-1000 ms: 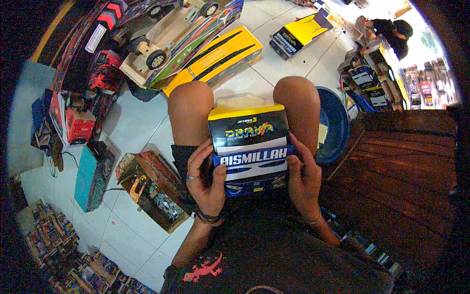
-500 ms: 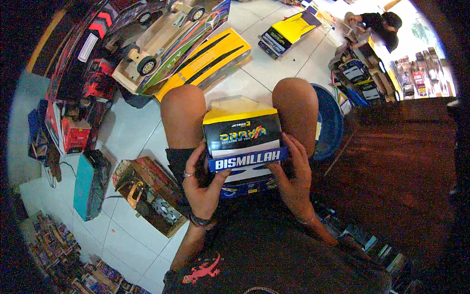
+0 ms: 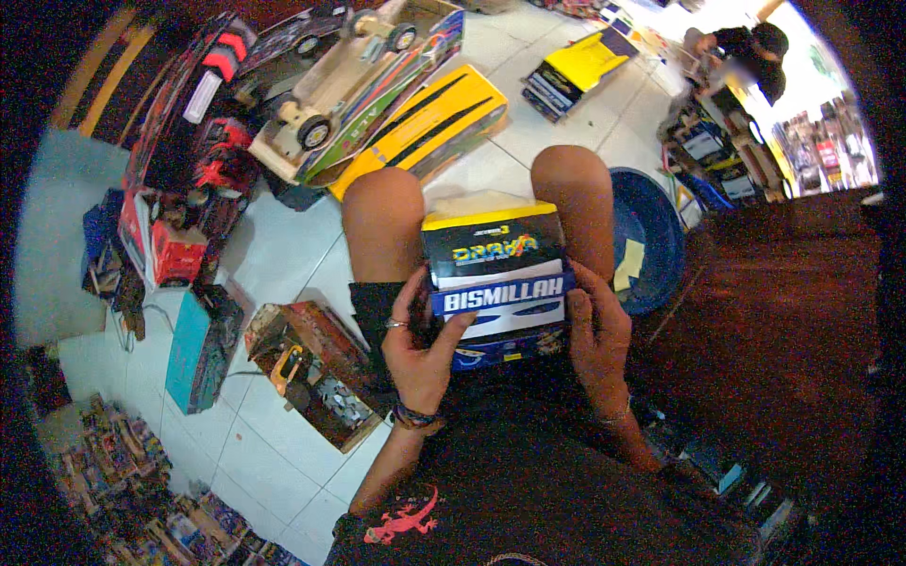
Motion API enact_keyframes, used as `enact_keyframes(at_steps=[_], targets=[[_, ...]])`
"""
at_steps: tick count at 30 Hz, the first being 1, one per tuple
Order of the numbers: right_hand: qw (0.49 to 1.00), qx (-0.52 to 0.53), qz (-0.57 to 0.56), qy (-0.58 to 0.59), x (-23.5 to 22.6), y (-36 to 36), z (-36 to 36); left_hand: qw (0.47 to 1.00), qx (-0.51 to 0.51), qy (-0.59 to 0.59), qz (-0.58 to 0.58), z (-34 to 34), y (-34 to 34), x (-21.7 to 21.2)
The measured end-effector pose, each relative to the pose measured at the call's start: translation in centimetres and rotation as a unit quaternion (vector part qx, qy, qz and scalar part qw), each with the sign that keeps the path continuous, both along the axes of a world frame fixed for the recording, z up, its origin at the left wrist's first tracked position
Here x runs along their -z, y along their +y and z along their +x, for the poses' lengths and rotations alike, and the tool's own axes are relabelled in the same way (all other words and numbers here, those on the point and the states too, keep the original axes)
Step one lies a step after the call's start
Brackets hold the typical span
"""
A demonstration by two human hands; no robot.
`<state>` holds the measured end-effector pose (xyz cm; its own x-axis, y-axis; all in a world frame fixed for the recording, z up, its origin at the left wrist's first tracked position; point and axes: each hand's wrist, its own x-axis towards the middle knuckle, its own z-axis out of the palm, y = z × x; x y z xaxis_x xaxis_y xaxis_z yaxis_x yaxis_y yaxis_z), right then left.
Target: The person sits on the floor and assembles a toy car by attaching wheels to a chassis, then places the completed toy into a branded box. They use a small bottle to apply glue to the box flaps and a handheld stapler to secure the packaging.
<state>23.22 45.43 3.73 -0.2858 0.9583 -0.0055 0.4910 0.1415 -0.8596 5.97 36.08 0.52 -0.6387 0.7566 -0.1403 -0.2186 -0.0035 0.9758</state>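
A model bus (image 3: 497, 274) rests between my thighs, its black, white and blue decorated end turned toward me and its yellow-edged roof pointing away. A blue strip with white lettering (image 3: 503, 295) runs across that end. My left hand (image 3: 422, 354) grips the bus's left side, its thumb on the face just under the strip. Around the right side wraps my right hand (image 3: 597, 332), its thumb bent at the edge of the strip. Fingertips of both hands are partly hidden behind the sides.
Ahead lie a yellow model bus (image 3: 425, 132), an overturned wheeled one (image 3: 344, 94) and a smaller yellow-roofed one (image 3: 576, 74). A wooden tool box (image 3: 311, 373) and a teal model (image 3: 203, 349) are at left. A blue tub (image 3: 651, 241) stands beside my right knee. Another person (image 3: 750, 57) sits far right.
My right thumb has moved from the strip's lower face to its right edge. The whole scene has shifted slightly rightward in view. Both hands still hold the model bus.
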Motion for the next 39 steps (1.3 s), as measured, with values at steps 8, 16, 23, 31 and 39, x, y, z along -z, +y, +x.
enact_keyframes(at_steps=[8, 16, 23, 31, 39], targets=[[0.999, -0.023, 0.007, -0.023, 0.1, 1.1, -0.3, 1.000, -0.005, 0.028, -0.010, -0.5, -0.1, 0.5], [1.000, 0.007, -0.018, 0.019, 0.3, 0.4, -0.5, 1.000, 0.024, 0.005, -0.012, -1.2, -0.3, 0.2], [0.999, -0.030, 0.009, 0.022, 1.4, 1.1, 0.6, 0.998, 0.020, 0.059, -0.028, -1.1, 0.0, 0.7], [0.987, -0.137, 0.086, 0.015, 1.4, 2.4, 0.5, 0.996, -0.031, 0.083, -0.025, -1.2, -1.1, 1.4], [0.988, -0.129, 0.085, 0.004, 1.5, 2.3, 0.3, 0.995, -0.044, 0.085, -0.032, -0.9, -1.1, 1.0]])
